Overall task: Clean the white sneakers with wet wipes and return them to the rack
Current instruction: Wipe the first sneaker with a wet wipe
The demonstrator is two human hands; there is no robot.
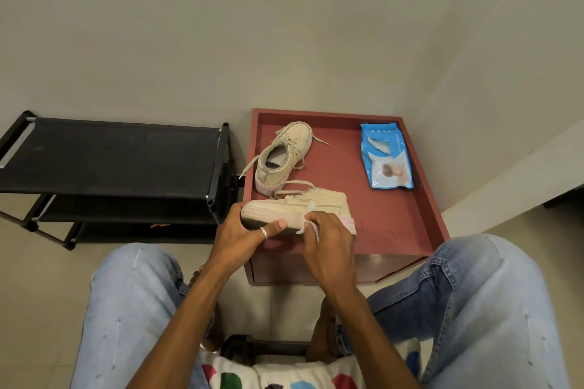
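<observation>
Our left hand [249, 230] grips the toe of one off-white sneaker [313, 202], tipped on its side over the matte red table's [395, 215] front edge. Right hand [328, 230] pinches a crumpled wipe [305, 226] against its sole rim. Other sneaker [284, 158] sits behind.

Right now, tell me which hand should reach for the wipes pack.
Right, probably: the wipes pack lies rightward, and the right hand holds only a wipe, while the left hand grips the sneaker.
</observation>
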